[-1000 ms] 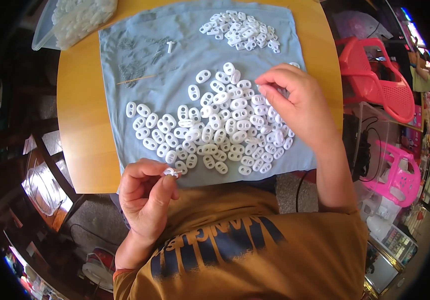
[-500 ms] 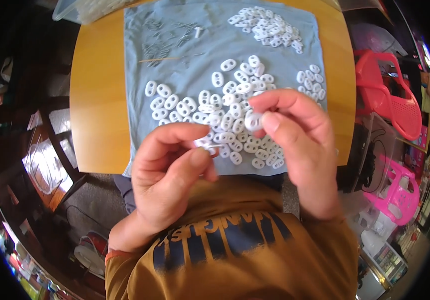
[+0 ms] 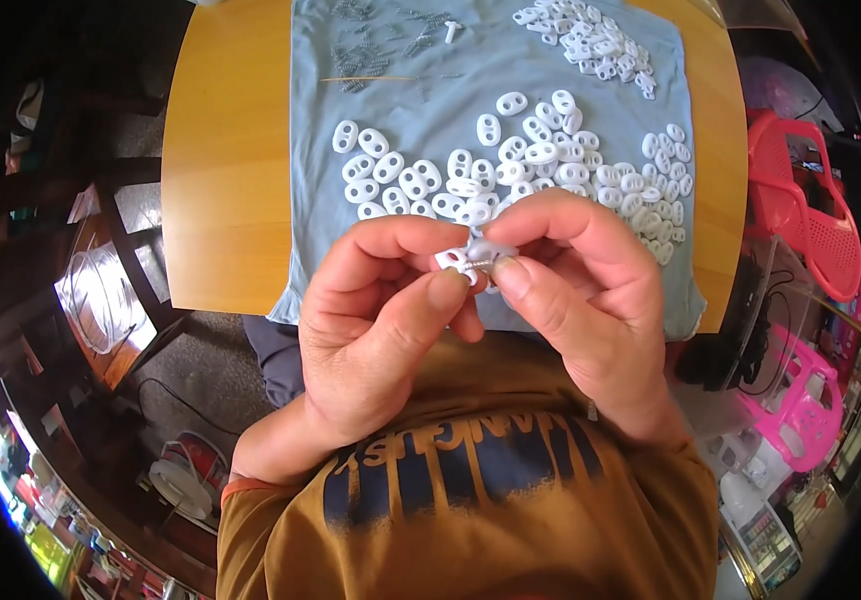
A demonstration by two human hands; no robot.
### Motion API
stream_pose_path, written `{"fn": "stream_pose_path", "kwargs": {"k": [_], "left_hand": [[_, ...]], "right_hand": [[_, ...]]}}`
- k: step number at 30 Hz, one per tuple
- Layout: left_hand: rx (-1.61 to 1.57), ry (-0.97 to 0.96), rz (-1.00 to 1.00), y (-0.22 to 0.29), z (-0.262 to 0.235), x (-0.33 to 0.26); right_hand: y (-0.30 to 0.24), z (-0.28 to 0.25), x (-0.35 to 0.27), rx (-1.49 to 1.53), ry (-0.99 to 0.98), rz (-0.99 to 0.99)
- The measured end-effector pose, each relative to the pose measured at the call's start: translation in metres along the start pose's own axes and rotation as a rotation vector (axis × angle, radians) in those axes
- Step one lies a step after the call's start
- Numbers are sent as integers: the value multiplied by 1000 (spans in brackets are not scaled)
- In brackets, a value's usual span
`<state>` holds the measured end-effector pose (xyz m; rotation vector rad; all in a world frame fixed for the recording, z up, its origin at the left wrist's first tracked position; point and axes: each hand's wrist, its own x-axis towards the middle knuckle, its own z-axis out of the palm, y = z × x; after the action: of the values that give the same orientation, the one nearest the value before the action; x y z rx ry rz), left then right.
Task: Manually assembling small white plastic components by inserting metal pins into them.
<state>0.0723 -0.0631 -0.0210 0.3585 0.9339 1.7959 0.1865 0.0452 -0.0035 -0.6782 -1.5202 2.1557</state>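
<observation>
Chairs of dark wood stand at the far left on the floor, and a clear plastic bag [image 3: 101, 300] lies on a seat beside the round wooden table [image 3: 226, 180]. Nearer the middle, the left hand [image 3: 381, 320] is closed, thumb and forefinger pinching a small white plastic piece [image 3: 454, 260] close above the table's near edge. Pressed against it is a second, paler piece [image 3: 491, 248], pinched by the fingertips of the right hand [image 3: 581, 300], also closed; a short metal spring or screw seems to sit between the two parts, though it is too small to tell. Held this lightly, in my judgement, either part could slip from the fingertips and drop into the lap or onto the floor, and a spring under pressure could jump away. Behind the hands a grey-blue cloth [image 3: 431, 100] covers the tabletop, strewn with white oval two-hole pieces [image 3: 511, 170], with a second heap [image 3: 586, 35] toward the far right corner and tiny metal bits [image 3: 371, 35] at the far left. Right of the table stand a red plastic chair [image 3: 811, 210] and a pink one [image 3: 801, 400].
</observation>
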Motion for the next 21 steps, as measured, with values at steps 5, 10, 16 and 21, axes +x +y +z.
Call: {"fn": "stream_pose_path", "kwargs": {"k": [5,10,16,21], "left_hand": [[29,80,47,1,-5,0],[59,64,26,-4,1,-1],[94,65,15,-4,1,-3],[112,35,-21,-7,-1,-4]], "right_hand": [[-2,-8,2,-201,-75,-143],[5,-6,-1,-89,8,-93],[6,-5,-3,157,60,18],[6,-7,-4,141,87,-12]]}}
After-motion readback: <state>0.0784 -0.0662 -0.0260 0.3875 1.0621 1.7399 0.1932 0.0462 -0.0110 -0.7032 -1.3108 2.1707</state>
